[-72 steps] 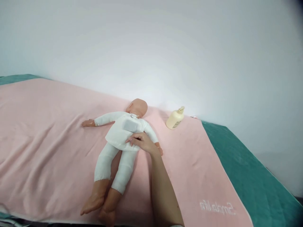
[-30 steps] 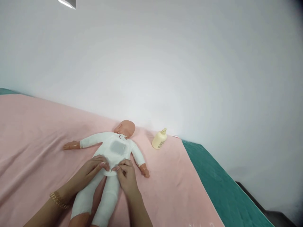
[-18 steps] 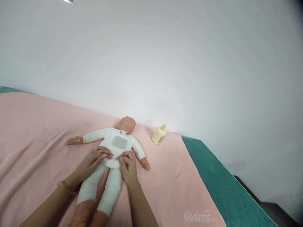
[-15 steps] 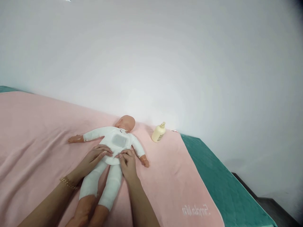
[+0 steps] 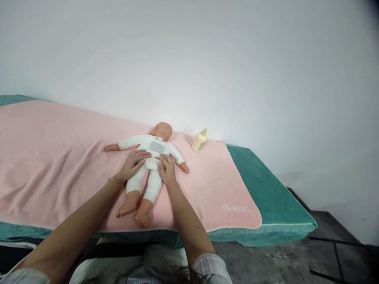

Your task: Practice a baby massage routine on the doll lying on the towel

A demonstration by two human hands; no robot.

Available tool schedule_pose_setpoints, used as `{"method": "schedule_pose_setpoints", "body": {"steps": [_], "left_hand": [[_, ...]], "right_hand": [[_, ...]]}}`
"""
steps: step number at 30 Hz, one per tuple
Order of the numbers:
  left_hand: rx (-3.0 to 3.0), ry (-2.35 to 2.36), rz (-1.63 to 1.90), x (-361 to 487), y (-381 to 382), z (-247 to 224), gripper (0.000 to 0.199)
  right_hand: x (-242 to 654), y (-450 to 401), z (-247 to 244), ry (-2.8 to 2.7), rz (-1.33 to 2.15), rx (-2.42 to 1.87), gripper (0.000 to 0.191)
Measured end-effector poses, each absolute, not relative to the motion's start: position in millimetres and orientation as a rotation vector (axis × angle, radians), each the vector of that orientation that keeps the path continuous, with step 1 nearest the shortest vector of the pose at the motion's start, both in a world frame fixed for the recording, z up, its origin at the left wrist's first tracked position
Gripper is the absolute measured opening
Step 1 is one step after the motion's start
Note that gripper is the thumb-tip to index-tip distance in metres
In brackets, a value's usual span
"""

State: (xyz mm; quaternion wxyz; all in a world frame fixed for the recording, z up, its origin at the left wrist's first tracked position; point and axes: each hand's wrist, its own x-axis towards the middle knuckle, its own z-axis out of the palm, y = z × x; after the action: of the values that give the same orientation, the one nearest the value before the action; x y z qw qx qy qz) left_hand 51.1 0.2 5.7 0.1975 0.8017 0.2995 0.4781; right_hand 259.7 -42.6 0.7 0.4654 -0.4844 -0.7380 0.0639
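Observation:
A baby doll [image 5: 152, 161] in a white cloth suit lies on its back on a pink blanket [image 5: 213, 185], its head toward the wall and its feet toward me. My left hand [image 5: 134, 162] rests on the left side of the doll's belly, fingers stretched out. Against the right side of the belly lies my right hand [image 5: 167, 167], its fingers extended and apart. Neither hand holds anything. A grey patch [image 5: 156, 147] shows on the doll's chest, just beyond my fingertips.
A cream pump bottle [image 5: 199, 140] stands on the blanket right of the doll's head. Under the blanket is a green-covered bed [image 5: 266, 189], set against a white wall [image 5: 251, 79]. Its front edge runs below my forearms. Dark metal bars [image 5: 336, 256] stand on the floor at the right.
The view has tipped downward and back, bringing the doll's feet and the bed's front edge into sight. My right fingers have straightened on the belly; my left hand stays on it.

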Motion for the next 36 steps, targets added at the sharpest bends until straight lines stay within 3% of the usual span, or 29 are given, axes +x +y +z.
{"method": "schedule_pose_setpoints", "body": {"steps": [23, 36], "left_hand": [[2.42, 0.936, 1.327, 53, 0, -5, 0.042], [2.246, 0.953, 1.205, 54, -1, 7, 0.041]], "right_hand": [[258, -45, -2, -1.922, 0.023, -1.27, 0.036], [257, -49, 7, -1.806, 0.202, -1.224, 0.031]]}}
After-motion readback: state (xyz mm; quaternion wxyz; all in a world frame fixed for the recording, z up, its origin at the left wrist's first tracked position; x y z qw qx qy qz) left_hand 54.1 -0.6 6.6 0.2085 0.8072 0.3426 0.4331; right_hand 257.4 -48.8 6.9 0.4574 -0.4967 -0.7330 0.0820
